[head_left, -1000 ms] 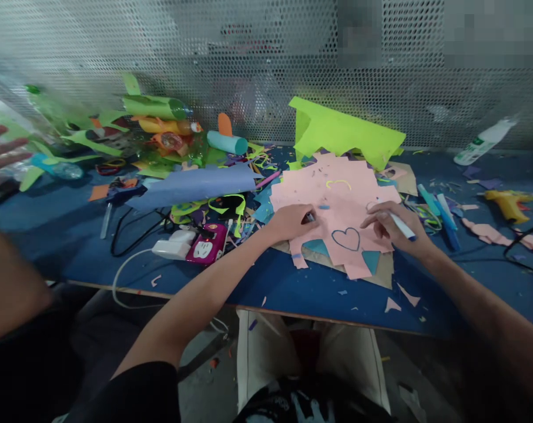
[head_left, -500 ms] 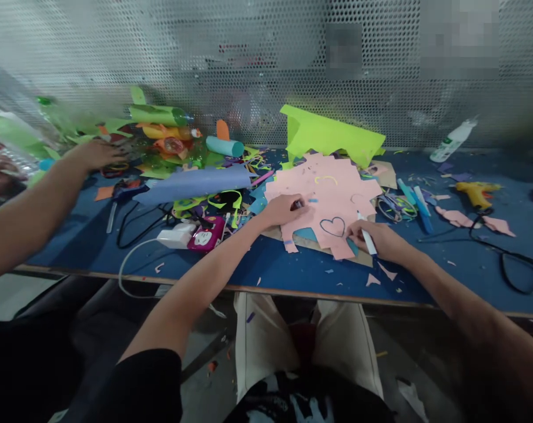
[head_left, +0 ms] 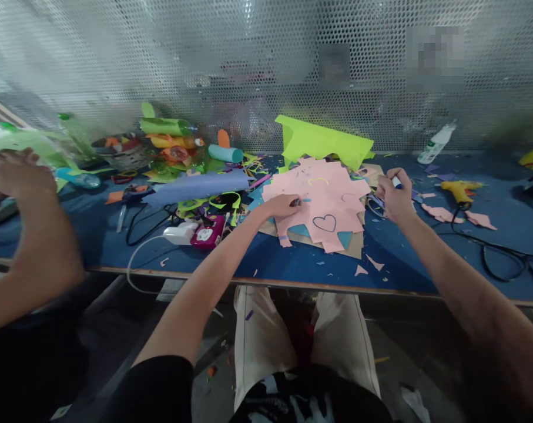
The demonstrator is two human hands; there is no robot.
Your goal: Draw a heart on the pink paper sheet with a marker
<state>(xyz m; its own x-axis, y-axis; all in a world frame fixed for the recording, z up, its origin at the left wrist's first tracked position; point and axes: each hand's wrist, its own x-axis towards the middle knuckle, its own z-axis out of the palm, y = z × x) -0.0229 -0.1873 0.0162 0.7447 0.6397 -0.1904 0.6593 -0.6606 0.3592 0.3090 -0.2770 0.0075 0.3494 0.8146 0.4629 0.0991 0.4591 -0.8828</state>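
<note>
My left hand (head_left: 280, 205) rests flat on the pink paper (head_left: 321, 197) in the middle of the blue desk (head_left: 402, 258), pinching a small dark thing I cannot make out. A heart outline (head_left: 324, 222) is drawn near the paper's front edge. My right hand (head_left: 393, 194), just right of the paper, is curled round a marker (head_left: 396, 181).

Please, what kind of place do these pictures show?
Probably a craft workbench: a blue table littered with paper offcuts, a pink sheet bearing a drawn heart, a yellow glue gun, and a perforated metal screen behind.
</note>
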